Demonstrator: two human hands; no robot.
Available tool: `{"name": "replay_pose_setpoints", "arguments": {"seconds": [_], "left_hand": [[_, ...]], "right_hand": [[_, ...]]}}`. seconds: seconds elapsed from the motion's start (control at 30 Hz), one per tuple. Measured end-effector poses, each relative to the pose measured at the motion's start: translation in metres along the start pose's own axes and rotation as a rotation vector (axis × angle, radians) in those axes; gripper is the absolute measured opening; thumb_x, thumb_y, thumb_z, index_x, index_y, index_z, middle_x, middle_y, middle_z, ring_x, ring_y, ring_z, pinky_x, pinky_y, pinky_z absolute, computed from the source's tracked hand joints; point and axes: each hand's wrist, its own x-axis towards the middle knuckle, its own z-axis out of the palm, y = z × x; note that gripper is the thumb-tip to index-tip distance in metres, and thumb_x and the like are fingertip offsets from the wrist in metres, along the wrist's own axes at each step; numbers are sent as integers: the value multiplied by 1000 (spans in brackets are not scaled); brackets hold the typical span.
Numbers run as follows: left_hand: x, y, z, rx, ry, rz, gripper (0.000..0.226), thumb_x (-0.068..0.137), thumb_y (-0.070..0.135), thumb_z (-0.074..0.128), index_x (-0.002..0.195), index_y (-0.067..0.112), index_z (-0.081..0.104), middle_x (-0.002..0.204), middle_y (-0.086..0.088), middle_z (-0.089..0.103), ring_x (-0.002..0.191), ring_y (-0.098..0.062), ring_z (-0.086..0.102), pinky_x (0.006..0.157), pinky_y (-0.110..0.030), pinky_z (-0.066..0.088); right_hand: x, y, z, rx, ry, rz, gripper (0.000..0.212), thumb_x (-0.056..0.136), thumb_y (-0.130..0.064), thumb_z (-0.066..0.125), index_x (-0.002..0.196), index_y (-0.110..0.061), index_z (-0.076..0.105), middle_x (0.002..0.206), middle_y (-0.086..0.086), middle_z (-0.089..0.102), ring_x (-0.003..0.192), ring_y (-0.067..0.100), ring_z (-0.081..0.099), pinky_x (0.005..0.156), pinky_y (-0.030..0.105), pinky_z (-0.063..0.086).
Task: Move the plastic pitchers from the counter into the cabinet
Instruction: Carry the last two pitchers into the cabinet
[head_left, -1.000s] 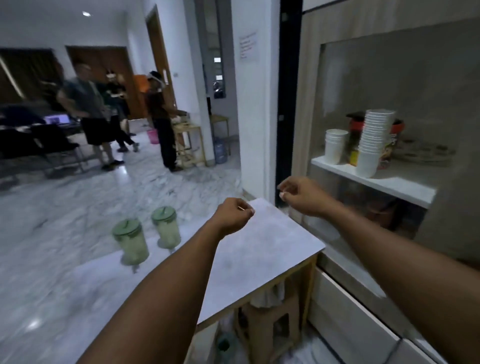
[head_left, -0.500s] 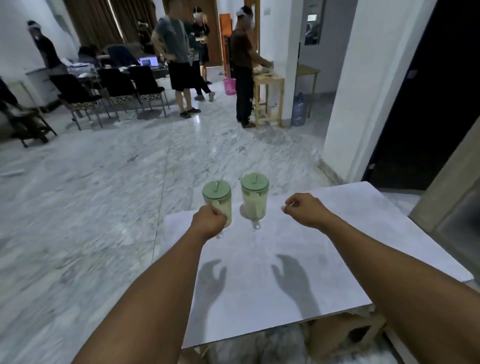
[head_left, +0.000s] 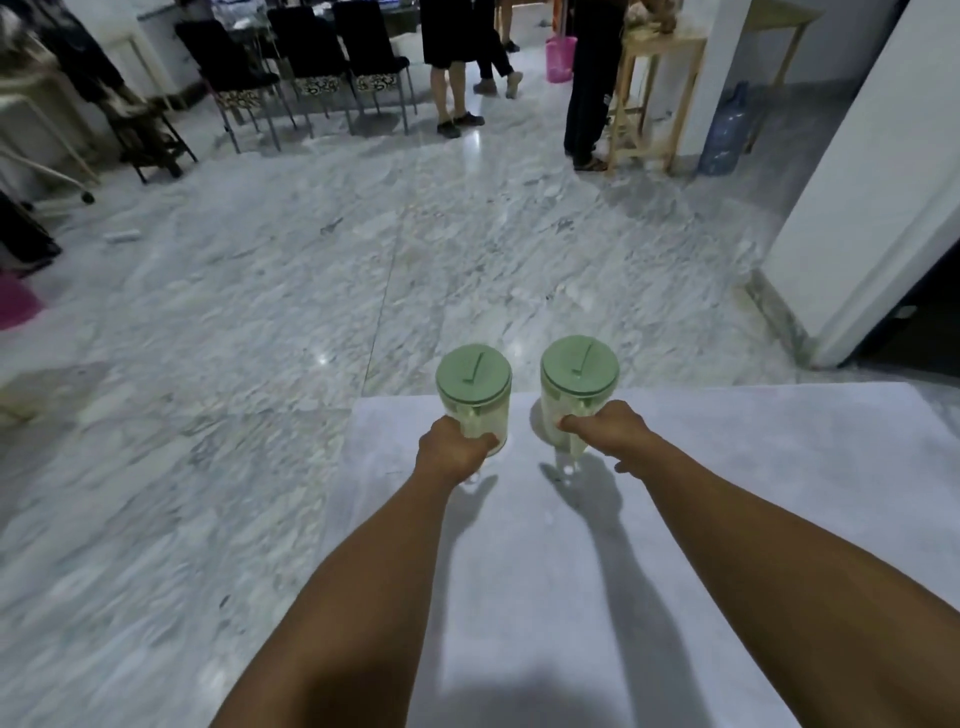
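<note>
Two clear plastic pitchers with pale green lids stand side by side at the far edge of the white counter (head_left: 727, 467). My left hand (head_left: 451, 452) is wrapped around the handle side of the left pitcher (head_left: 475, 395). The right pitcher (head_left: 577, 387) has my right hand (head_left: 608, 431) closed on its handle side. Both pitchers rest upright on the counter top. The cabinet is out of view.
Beyond the counter lies a marble floor. A white wall corner (head_left: 862, 208) and a dark doorway stand at the right. Several people, black chairs (head_left: 311, 67), a wooden table (head_left: 654, 93) and a blue water bottle (head_left: 724, 135) are at the far side.
My view swung left from the cabinet to the counter. Both hands, closed fists in the air before, reached forward and took hold of the two pitchers.
</note>
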Motion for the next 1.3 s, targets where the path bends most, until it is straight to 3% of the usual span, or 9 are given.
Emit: {"name": "replay_pose_setpoints", "arguments": {"seconds": [0.27, 0.37, 0.47, 0.57, 0.67, 0.77, 0.93, 1.13, 1.3], "left_hand": [[15, 8, 6, -61, 27, -32, 54, 78, 41, 73, 121, 8, 68, 116, -13, 71, 109, -36, 64, 94, -44, 54], [18, 14, -4, -142, 8, -27, 57, 70, 45, 74, 113, 8, 70, 109, -14, 72, 96, -35, 69, 83, -46, 61], [4, 28, -17, -249, -51, 9, 36, 82, 32, 78, 101, 2, 69, 102, -17, 71, 84, -33, 72, 68, -44, 65], [-18, 39, -24, -276, -120, 57, 29, 82, 25, 80, 82, 5, 60, 92, -17, 64, 74, -34, 70, 68, -48, 64], [-45, 49, -23, -272, -189, 110, 33, 81, 25, 82, 88, 1, 60, 101, -22, 65, 77, -39, 74, 61, -43, 64], [-81, 57, -10, -281, -299, 205, 42, 78, 25, 83, 101, -4, 63, 109, -25, 65, 82, -39, 75, 54, -37, 62], [-169, 81, 30, -229, -566, 349, 44, 78, 25, 83, 103, -8, 66, 103, -26, 70, 79, -37, 76, 62, -42, 64], [-304, 139, 108, -121, -866, 571, 47, 81, 26, 81, 112, -3, 61, 109, -26, 68, 81, -35, 76, 65, -40, 65], [-449, 174, 184, -12, -1090, 795, 50, 83, 36, 78, 113, 1, 58, 107, -14, 61, 86, -30, 71, 55, -29, 61]], "right_hand": [[12, -9, 3, 44, 21, 10, 50, 82, -30, 69, 125, -8, 59, 119, 16, 64, 103, 34, 66, 74, 44, 61], [4, -15, -7, 86, 56, 0, 46, 84, -30, 67, 122, -4, 60, 115, 17, 66, 95, 35, 69, 76, 47, 63], [-15, -18, -23, 164, 76, -12, 31, 88, -22, 65, 110, 0, 62, 111, 23, 68, 87, 37, 73, 74, 46, 63], [-50, -14, -40, 195, 119, -18, 20, 90, -18, 63, 96, 1, 60, 97, 23, 69, 82, 39, 76, 72, 46, 62], [-96, 2, -58, 221, 197, -13, 26, 90, -20, 64, 102, 3, 60, 92, 21, 69, 81, 37, 77, 71, 45, 63], [-156, 36, -77, 289, 324, 1, 25, 89, -20, 64, 101, 2, 61, 94, 21, 70, 79, 36, 77, 74, 50, 63], [-266, 105, -112, 350, 500, 88, 24, 93, -22, 62, 103, 1, 61, 94, 20, 71, 79, 34, 77, 69, 45, 63], [-416, 198, -175, 407, 791, 189, 25, 94, -22, 62, 104, 1, 61, 97, 22, 71, 78, 32, 77, 76, 50, 63], [-557, 285, -218, 516, 1037, 275, 30, 93, -21, 64, 108, 5, 63, 91, 20, 70, 72, 32, 75, 65, 43, 62]]}}
